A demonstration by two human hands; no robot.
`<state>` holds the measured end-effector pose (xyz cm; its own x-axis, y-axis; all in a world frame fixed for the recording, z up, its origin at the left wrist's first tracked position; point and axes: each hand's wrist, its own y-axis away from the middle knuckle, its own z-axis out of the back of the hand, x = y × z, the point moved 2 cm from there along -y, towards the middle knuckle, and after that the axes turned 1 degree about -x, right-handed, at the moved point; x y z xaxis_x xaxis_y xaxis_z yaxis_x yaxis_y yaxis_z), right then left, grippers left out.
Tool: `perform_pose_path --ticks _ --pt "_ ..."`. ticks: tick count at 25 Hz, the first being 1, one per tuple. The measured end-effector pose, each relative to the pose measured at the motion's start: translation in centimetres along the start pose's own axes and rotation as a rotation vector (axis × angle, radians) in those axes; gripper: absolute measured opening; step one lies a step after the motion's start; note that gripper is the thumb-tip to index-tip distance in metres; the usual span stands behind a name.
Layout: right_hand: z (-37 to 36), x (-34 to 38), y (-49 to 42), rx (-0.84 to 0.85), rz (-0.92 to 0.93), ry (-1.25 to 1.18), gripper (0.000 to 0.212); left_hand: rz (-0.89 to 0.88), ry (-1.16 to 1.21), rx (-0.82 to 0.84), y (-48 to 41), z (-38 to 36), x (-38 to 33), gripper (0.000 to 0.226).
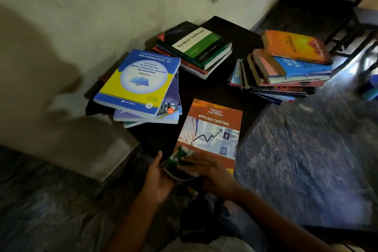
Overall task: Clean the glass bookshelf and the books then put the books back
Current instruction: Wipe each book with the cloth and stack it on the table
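A pale wall (102, 6) fills the upper left, and a dark mottled floor (306, 149) spreads to the right and along the bottom. Against the wall stands one low dark table (196, 90), which carries all the books: three stacks and one single book.

The tallest stack (286, 75) sits at 2 o'clock on the table. It is loosely fanned, with an orange book (296, 47) on top and a blue one beneath it. It holds roughly ten volumes, though the lower spines are too dark to count surely.

At 12 o'clock is a second stack, topped by the green and black System Software book (196, 47). Several more lie under it.

At 10 o'clock is the third stack. The blue and yellow Mathematics II book (139, 82) lies on at least three others.

The Applied Costing book (212, 133) lies alone and flat at 6 o'clock, apart from all three stacks.

Two hands meet at that book's near-left corner. The left hand (159, 178) cups one bunched green and white cloth (178, 161) from below, thumb raised. The right hand (208, 172) lies over the cloth, its fingers bent onto it. Both hands are blurred, so the tightness of either grip cannot be told.
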<state>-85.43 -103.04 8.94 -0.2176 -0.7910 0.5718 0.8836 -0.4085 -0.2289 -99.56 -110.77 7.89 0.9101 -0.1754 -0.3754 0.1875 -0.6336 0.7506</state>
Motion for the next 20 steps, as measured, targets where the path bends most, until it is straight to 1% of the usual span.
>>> perform_pose_path --ticks 1,2,4,5,6,7,8,9,10,11,13,15,17,20 --pt "2.0 -0.4 -0.6 -0.021 -0.072 -0.089 0.038 0.003 -0.018 -0.014 -0.1 0.0 0.0 0.041" --pt "3.8 -2.1 -1.1 -0.065 -0.144 -0.086 0.037 0.004 -0.030 -0.037 -0.2 0.1 0.0 0.037" --pt "7.1 -7.6 -2.9 -0.227 -0.386 0.030 0.046 -0.010 -0.039 -0.061 -0.6 0.4 0.1 0.030" --pt "8.2 -10.0 -3.6 -0.227 -0.502 0.072 0.051 -0.022 -0.048 -0.059 -0.7 0.5 0.2 0.026" --pt "8.5 -11.5 -4.1 -0.161 -0.557 0.150 0.054 -0.034 -0.062 -0.057 -0.7 0.6 0.4 0.023" --pt "7.8 -12.4 -4.2 -0.083 -0.554 0.216 0.055 -0.044 -0.078 -0.051 -0.6 0.5 0.6 0.021" --pt "6.7 -12.9 -3.8 -0.058 -0.486 0.295 0.051 -0.051 -0.094 -0.051 -0.7 0.5 0.8 0.020" --pt "5.6 -13.0 -3.1 -0.089 -0.447 0.347 0.047 -0.056 -0.108 -0.053 -0.8 0.5 0.9 0.020" --pt "4.7 -12.1 -2.2 -0.124 -0.442 0.340 0.045 -0.061 -0.116 -0.059 -0.9 0.5 0.8 0.019" --pt "3.8 -10.8 -1.0 -0.166 -0.426 0.308 0.045 -0.061 -0.133 -0.066 -1.0 0.5 0.8 0.018" --pt "2.0 -7.0 1.9 -0.255 -0.330 0.217 0.039 -0.058 -0.173 -0.078 -1.2 0.1 0.8 0.016" --pt "0.3 -3.3 4.8 -0.306 -0.271 0.086 0.033 -0.067 -0.198 -0.091 -1.4 -0.2 0.9 0.013" --pt "-1.2 -1.0 7.2 -0.291 -0.261 -0.011 0.038 -0.098 -0.254 -0.096 -1.3 -0.3 1.1 0.017" --pt "-0.9 -0.5 8.2 -0.213 -0.303 -0.159 0.051 -0.171 -0.347 -0.084 -0.8 -0.3 1.3 0.019"
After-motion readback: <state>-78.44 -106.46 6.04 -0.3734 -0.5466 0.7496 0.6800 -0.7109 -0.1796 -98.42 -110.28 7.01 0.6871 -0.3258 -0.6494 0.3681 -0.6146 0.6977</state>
